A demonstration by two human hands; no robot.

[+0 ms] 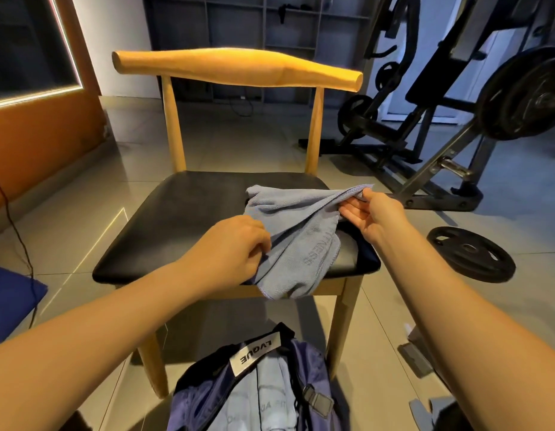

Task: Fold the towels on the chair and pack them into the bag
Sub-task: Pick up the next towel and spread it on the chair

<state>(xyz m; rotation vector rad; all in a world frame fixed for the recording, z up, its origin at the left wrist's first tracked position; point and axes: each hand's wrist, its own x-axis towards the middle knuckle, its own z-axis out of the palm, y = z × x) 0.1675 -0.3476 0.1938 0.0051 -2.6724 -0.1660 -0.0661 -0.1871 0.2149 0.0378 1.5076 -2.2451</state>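
A crumpled grey-blue towel [296,241] lies on the right half of the black seat of a wooden chair [183,225], one end hanging over the front edge. My left hand [235,247] pinches the towel's near left edge. My right hand [368,214] pinches the far right corner, slightly lifted off the seat. On the floor in front of the chair stands an open dark blue bag [304,387] with a white label, and a pale folded towel [267,396] shows inside it.
A black weight plate [470,253] lies on the tiled floor to the right. A weight machine [456,113] stands behind it. A blue cushion [8,303] and a black cable [18,231] are at the left, by an orange wall.
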